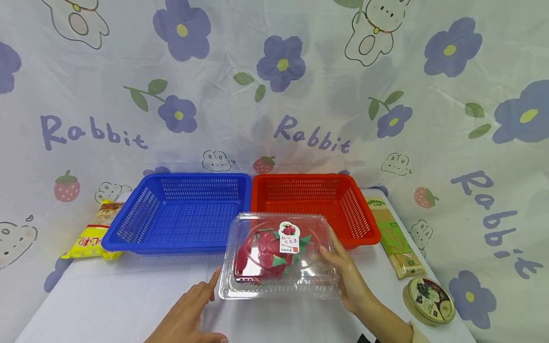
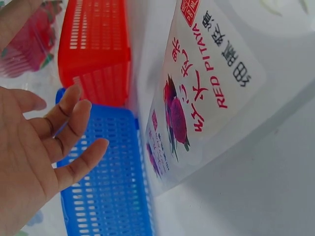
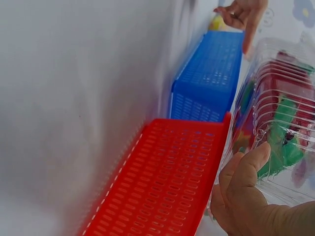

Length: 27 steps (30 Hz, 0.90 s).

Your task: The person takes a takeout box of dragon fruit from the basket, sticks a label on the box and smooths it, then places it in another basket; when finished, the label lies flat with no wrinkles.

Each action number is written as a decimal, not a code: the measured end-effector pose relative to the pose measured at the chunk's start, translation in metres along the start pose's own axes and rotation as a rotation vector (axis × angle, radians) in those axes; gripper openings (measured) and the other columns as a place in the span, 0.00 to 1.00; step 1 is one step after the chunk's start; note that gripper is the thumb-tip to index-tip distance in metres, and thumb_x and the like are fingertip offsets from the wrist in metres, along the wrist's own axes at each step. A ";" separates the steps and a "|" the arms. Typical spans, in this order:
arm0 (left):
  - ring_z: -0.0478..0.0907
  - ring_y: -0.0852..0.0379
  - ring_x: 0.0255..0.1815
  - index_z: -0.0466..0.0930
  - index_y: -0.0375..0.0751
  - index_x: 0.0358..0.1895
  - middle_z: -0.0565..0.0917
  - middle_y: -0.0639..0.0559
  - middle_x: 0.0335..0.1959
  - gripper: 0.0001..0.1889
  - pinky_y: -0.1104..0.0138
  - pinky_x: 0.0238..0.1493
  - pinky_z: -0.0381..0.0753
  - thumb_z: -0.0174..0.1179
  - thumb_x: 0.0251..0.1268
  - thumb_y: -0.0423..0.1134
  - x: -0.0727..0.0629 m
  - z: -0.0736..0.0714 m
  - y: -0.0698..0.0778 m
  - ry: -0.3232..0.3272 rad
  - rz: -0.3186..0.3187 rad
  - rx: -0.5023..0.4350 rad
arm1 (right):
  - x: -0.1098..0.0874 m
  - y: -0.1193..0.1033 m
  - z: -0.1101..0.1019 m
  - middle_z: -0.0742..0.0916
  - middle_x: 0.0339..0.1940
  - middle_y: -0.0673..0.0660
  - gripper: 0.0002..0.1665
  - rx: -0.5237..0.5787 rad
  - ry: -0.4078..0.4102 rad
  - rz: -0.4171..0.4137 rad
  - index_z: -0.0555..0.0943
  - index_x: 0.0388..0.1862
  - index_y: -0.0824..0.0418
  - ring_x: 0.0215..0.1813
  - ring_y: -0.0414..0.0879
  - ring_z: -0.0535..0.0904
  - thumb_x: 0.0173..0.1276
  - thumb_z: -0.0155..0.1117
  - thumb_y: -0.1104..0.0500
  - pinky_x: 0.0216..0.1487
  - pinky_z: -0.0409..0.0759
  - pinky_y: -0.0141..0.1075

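Note:
A clear plastic clamshell box (image 1: 315,286) with red dragon fruit (image 1: 266,250) inside is held up, tilted, over the table in the head view. On its lid is a white sticker (image 1: 289,237) with a fruit picture. My right hand (image 1: 349,278) grips the box by its right end, thumb on top; the right wrist view shows curled fingers (image 3: 246,169) at its ribbed side. Beside the box's left end, my left hand (image 1: 188,309) has its fingers spread and holds nothing. Close up in the left wrist view lies a sheet of RED PITAYA stickers (image 2: 197,93).
Behind the box stand a blue basket (image 1: 184,247) and a red basket (image 1: 364,224), side by side. A yellow food bag (image 1: 94,233) lies at the left. To the right are a noodle packet (image 1: 396,243) and a round tin (image 1: 429,301).

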State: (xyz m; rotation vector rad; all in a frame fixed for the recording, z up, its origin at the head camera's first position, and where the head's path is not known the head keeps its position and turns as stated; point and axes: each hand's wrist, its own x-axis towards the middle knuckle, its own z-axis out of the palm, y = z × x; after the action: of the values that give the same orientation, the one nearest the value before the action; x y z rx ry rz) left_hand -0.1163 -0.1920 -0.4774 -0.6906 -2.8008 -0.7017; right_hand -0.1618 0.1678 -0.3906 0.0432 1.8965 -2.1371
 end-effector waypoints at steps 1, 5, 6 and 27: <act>0.62 0.73 0.38 0.52 0.48 0.80 0.69 0.68 0.37 0.68 0.72 0.34 0.64 0.73 0.31 0.73 0.000 0.000 0.000 -0.003 -0.005 0.001 | 0.001 0.000 0.000 0.43 0.83 0.58 0.44 -0.006 -0.003 -0.005 0.39 0.82 0.36 0.80 0.67 0.44 0.74 0.49 0.48 0.66 0.53 0.75; 0.62 0.73 0.37 0.52 0.47 0.80 0.69 0.67 0.37 0.68 0.71 0.34 0.64 0.73 0.30 0.73 0.000 0.000 0.001 -0.004 -0.010 0.004 | 0.003 0.000 -0.001 0.43 0.83 0.59 0.44 -0.014 0.004 -0.011 0.39 0.82 0.36 0.80 0.67 0.43 0.75 0.48 0.48 0.66 0.53 0.75; 0.62 0.73 0.37 0.52 0.47 0.79 0.69 0.67 0.37 0.68 0.71 0.34 0.64 0.73 0.30 0.73 0.000 0.000 0.001 -0.001 -0.008 0.005 | 0.003 0.000 -0.001 0.44 0.83 0.59 0.44 -0.016 0.007 -0.011 0.40 0.82 0.35 0.80 0.67 0.43 0.75 0.48 0.48 0.66 0.52 0.76; 0.59 0.74 0.33 0.52 0.44 0.79 0.68 0.68 0.36 0.67 0.76 0.31 0.60 0.72 0.34 0.73 0.000 0.002 -0.005 0.053 0.077 0.007 | 0.012 -0.001 -0.001 0.48 0.83 0.58 0.42 0.000 0.012 -0.023 0.42 0.81 0.33 0.77 0.63 0.50 0.75 0.47 0.49 0.65 0.56 0.74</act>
State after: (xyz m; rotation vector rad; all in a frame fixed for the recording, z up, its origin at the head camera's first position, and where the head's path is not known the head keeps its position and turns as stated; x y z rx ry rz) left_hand -0.1184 -0.1946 -0.4814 -0.7624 -2.7119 -0.6862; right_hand -0.1734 0.1671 -0.3919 0.0344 1.9123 -2.1565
